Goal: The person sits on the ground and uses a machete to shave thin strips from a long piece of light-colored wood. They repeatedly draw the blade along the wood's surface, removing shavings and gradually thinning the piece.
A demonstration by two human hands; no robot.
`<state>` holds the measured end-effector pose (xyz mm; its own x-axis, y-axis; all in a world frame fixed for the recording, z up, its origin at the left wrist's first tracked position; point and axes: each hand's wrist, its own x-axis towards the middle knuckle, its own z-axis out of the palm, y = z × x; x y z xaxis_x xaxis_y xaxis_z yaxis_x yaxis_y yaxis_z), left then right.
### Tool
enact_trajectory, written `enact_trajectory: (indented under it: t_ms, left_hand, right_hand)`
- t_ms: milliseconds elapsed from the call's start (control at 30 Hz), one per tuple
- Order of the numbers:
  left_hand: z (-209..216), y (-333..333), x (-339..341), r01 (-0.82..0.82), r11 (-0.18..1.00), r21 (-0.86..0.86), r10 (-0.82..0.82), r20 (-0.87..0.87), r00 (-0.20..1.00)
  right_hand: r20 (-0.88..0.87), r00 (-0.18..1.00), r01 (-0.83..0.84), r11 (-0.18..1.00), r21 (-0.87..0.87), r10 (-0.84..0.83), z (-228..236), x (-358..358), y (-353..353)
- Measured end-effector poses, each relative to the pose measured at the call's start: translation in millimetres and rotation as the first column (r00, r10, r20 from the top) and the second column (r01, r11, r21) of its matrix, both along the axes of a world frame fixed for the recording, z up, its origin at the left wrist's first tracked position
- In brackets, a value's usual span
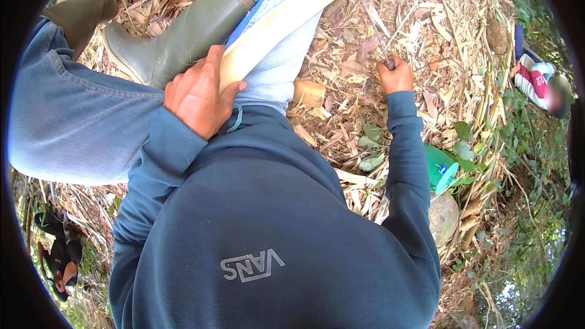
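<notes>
The pale bamboo strip [274,27] runs off the frame at twelve o'clock; the knife's [372,15] handle hides inside the right hand [396,76].

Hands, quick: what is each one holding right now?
Left hand: fingers closed around the pale bamboo strip.
Right hand: closed on the knife handle.

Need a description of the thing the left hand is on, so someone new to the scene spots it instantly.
Start at the olive rubber boot at top left and follow the pale jeans leg beside it. Lying along that leg is a long cream strip, flat and smooth; the left hand presses its near end. Unlike the dry leaf litter around, it is broad, straight and unbroken.
</notes>
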<state>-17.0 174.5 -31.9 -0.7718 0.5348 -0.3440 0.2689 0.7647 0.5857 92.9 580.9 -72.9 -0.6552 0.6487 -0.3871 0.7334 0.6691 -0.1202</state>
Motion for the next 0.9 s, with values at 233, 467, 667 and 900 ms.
enact_trajectory:
  t_ms: [233, 467, 667, 900]
  left_hand:
    - [6.2, 1.0, -2.7, 0.017, 0.995, -0.093, -0.004, 0.134, 0.991]
    - [-3.2, -1.8, -2.7, 0.004, 1.000, 0.027, -0.004, 0.019, 1.000]
    - [2.4, -1.0, 1.4, 0.008, 1.000, -0.021, -0.007, 0.036, 0.999]
    - [2.7, 0.4, -12.0, -0.030, 0.999, 0.016, 0.025, 0.245, 0.969]
  right_hand:
    - [-0.002, 0.999, -0.046, 0.999, 0.000, 0.046, -0.8, 13.3, -9.3]
    - [-0.031, 0.999, -0.014, 1.000, 0.028, 0.015, -0.7, 1.3, -9.6]
    - [0.050, 0.994, 0.100, 0.994, 0.032, -0.101, -20.2, -24.1, 22.1]
    - [-0.038, 0.980, 0.192, 0.977, -0.091, -0.196, -48.7, 0.7, 27.4]
